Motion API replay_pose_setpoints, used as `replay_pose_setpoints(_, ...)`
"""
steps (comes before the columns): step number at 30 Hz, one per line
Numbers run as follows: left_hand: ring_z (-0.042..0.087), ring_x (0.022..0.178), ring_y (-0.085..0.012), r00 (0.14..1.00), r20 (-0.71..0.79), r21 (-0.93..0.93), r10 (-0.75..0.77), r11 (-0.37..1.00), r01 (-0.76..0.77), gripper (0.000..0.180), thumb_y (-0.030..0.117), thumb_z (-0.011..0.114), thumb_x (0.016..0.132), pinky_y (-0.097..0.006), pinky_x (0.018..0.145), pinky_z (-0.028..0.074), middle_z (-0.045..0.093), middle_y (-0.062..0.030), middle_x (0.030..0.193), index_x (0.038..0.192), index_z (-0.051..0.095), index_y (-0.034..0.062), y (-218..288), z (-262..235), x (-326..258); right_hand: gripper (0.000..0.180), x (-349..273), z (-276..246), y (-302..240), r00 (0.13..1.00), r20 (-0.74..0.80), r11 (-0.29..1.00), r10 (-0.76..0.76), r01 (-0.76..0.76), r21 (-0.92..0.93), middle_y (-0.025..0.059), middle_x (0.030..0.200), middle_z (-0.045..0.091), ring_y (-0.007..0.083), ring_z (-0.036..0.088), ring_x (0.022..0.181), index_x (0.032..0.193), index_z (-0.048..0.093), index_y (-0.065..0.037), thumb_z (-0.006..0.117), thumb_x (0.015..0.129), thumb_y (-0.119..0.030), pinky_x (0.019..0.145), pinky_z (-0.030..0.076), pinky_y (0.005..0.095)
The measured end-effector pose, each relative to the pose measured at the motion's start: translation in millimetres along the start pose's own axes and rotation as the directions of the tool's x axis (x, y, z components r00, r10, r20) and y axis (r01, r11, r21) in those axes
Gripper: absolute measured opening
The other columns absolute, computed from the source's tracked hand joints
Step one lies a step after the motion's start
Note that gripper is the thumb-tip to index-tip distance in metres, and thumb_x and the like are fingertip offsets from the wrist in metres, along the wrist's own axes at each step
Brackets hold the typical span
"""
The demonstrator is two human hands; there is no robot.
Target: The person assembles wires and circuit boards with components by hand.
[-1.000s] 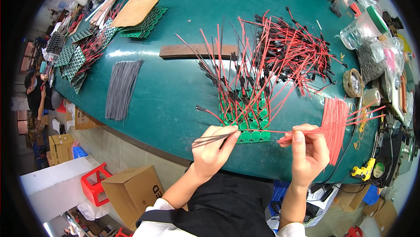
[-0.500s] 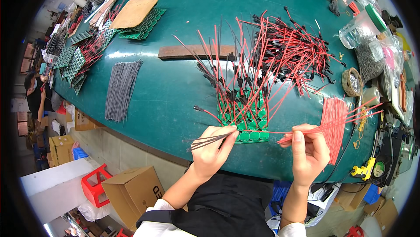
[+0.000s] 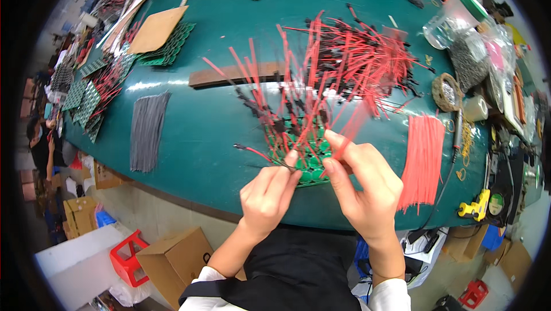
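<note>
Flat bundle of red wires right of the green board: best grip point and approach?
Pinch the red wire bundle across its width near the near end, coming from the table edge side. The wires lie flat, parallel and roughly aligned toward that edge, with bare tabletop around the near ends; the far end sits closer to clutter.

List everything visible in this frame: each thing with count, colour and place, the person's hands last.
Work table: one, teal, centre.
Circuit board panel: one, green, under the hands, red wires standing on it.
Loose wire pile: many, red and black, behind the panel.
Cut wire bundle: one, red, right.
Grey wire bundle: one, left.
Wooden strip: one, brown, mid-table.
Cardboard sheet: one, tan, upper left.
Cardboard box: one, floor.
Stool: one, red, floor.
Left hand: pinching a dark wire.
Right hand: fingertips at the panel.
</note>
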State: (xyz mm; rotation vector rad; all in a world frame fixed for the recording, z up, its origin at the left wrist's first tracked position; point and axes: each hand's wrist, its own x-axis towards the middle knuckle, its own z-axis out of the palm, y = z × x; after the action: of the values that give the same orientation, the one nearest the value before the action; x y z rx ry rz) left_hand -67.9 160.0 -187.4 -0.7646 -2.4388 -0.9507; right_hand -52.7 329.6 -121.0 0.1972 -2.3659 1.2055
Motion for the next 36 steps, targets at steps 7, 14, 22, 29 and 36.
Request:
replay_pose_setpoints(7,0.061,0.068,-0.0185,0.991,0.085,0.049,-0.104,0.994,0.1,0.047,0.0,0.071,0.084,-0.03,0.063,0.051,0.066,-0.0095,0.085,0.129,0.059,-0.002,1,-1,-4,0.014,-85,-92,-3,0.81,-0.586,0.995,-0.031,0.081,0.059,0.0157,0.079,0.066,0.0239,0.063,0.062,0.099,0.061,0.006,0.053,0.098,-0.005,0.058,0.052,0.0314)
replay_pose_setpoints(14,0.063,0.071,-0.0154,0.979,0.008,-0.124,-0.203,0.971,0.203,0.035,-0.003,0.066,0.089,-0.029,0.068,0.054,0.068,-0.0143,0.102,0.123,0.059,-0.0081,0,-2,-14,0.026,-277,-258,84,0.052,-0.982,0.79,-0.179,-0.587,-0.175,0.0094,0.085,0.064,0.0186,0.06,0.075,0.098,0.059,0.001,0.049,0.104,-0.023,0.069,0.051,0.0303)
replay_pose_setpoints(22,0.061,0.075,-0.013,0.913,-0.092,-0.289,-0.397,0.888,0.357,0.035,0.001,0.059,0.096,-0.026,0.07,0.052,0.062,-0.0078,0.09,0.13,0.054,-0.0043,0,-29,-23,0.026,-546,-177,285,-0.064,-0.964,-0.011,0.259,-0.998,0.063,0.0141,0.087,0.07,0.0342,0.066,0.085,0.096,0.066,-0.01,0.048,0.098,-0.03,0.074,0.05,0.0464)
replay_pose_setpoints(29,0.061,0.079,-0.0127,0.898,-0.108,-0.229,-0.427,0.89,0.395,0.033,0.01,0.058,0.098,-0.026,0.075,0.05,0.063,-0.0064,0.09,0.129,0.056,-0.0013,-13,-47,-32,0.022,-535,-161,297,-0.134,-0.942,-0.107,0.308,-0.989,0.106,0.009,0.093,0.073,0.037,0.065,0.093,0.094,0.068,-0.015,0.05,0.094,-0.029,0.079,0.047,0.048)
replay_pose_setpoints(36,0.062,0.078,-0.0137,0.898,-0.081,-0.324,-0.432,0.864,0.386,0.033,0.013,0.059,0.098,-0.026,0.072,0.05,0.064,-0.0082,0.091,0.127,0.057,-0.003,-6,-39,-22,0.029,-555,-220,238,-0.524,-0.846,0.685,-0.101,-0.653,0.323,0.0092,0.087,0.067,0.0162,0.057,0.071,0.1,0.057,-0.002,0.044,0.102,-0.028,0.064,0.046,0.0291)
